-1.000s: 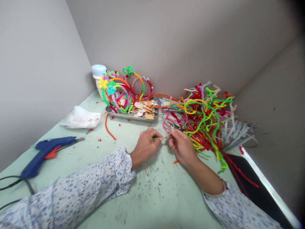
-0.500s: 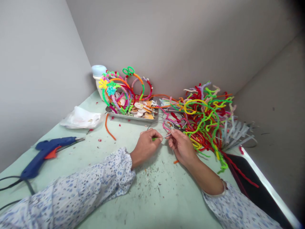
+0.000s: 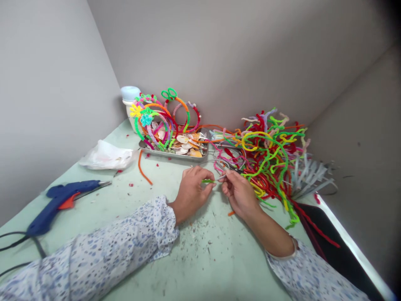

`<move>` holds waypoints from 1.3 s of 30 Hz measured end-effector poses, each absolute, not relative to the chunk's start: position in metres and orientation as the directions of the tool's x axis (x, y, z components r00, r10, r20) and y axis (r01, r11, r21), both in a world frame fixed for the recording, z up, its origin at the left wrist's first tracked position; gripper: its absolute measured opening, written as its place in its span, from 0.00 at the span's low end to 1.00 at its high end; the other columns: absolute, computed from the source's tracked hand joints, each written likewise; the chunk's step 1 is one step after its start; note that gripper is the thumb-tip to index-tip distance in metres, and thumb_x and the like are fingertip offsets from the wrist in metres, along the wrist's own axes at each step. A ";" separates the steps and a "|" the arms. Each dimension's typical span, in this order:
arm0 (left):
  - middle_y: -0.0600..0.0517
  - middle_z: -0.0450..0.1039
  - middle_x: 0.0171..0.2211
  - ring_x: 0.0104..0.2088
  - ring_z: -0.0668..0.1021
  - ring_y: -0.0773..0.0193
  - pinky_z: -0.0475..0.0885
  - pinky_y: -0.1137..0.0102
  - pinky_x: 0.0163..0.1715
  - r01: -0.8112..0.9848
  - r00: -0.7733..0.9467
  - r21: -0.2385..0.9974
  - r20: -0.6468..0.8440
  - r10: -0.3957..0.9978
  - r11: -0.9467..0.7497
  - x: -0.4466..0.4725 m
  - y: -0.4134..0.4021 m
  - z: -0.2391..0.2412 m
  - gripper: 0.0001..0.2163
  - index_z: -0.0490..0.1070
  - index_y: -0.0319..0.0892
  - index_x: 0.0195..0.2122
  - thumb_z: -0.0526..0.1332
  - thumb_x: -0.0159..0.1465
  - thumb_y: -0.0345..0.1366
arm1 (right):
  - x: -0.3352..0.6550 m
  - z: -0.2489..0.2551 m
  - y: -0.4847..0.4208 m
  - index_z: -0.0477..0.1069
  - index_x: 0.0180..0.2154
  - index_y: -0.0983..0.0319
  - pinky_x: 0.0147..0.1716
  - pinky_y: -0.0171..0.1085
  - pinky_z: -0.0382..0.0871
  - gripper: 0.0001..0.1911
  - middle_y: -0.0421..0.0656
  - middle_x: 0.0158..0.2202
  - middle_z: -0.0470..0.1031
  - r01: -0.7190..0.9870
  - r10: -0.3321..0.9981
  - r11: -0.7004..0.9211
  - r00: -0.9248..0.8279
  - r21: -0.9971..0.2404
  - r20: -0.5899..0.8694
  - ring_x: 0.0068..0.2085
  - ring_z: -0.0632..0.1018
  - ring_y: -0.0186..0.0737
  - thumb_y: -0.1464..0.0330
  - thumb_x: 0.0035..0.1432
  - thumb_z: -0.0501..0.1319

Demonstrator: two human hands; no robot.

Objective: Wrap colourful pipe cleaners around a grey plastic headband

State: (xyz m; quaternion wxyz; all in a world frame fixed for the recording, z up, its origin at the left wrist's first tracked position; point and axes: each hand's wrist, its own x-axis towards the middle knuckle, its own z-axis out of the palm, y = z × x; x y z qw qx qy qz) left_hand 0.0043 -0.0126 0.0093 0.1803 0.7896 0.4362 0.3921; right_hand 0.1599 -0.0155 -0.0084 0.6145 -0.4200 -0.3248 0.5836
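Observation:
My left hand pinches a short bright green pipe cleaner, whose end sticks out past the thumb and forefinger. Close on its right, my right hand has thumb and forefinger closed on the tip of a thin grey hoop. The hoop's loop reaches back over the table, and part of it blends with the strands behind. A small gap separates the two hands. Beyond my right fingers lie dark-handled scissors, partly hidden by the hand and the pile.
A metal tray holds shell-like pieces and finished fuzzy headbands. Tangled coloured pipe cleaners and grey strips heap on the right. To the left lie a blue glue gun and a plastic bag; a lidded bottle stands behind.
My left hand has drawn slightly away from the hoop's tip and lifted a little, so more of the green pipe cleaner shows. My right hand has barely moved.

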 end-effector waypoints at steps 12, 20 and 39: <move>0.52 0.75 0.36 0.40 0.74 0.61 0.63 0.64 0.46 0.525 0.244 0.669 0.473 0.846 -0.526 0.005 -0.009 0.005 0.06 0.69 0.43 0.37 0.63 0.59 0.34 | 0.164 -0.005 -0.013 0.71 0.25 0.63 0.12 0.25 0.58 0.13 0.36 0.21 0.72 -0.540 0.982 -0.046 0.129 -0.840 -0.136 0.17 0.67 0.24 0.61 0.47 0.69; 0.52 0.76 0.38 0.41 0.74 0.62 0.61 0.63 0.48 0.473 0.303 0.666 0.491 0.817 -0.576 0.002 -0.014 0.014 0.07 0.70 0.43 0.42 0.58 0.62 0.33 | 0.172 -0.001 -0.007 0.72 0.27 0.61 0.12 0.24 0.58 0.14 0.33 0.18 0.66 -0.702 0.971 -0.092 0.094 -0.706 -0.220 0.16 0.63 0.24 0.61 0.44 0.71; 0.48 0.68 0.43 0.44 0.71 0.62 0.65 0.66 0.47 0.232 -0.096 0.935 0.296 0.950 -0.268 -0.003 -0.001 0.007 0.10 0.63 0.41 0.46 0.51 0.66 0.35 | 0.160 -0.003 -0.023 0.69 0.32 0.61 0.17 0.26 0.60 0.07 0.38 0.29 0.71 -0.403 1.000 -0.025 -0.019 -0.915 -0.019 0.22 0.70 0.27 0.65 0.55 0.64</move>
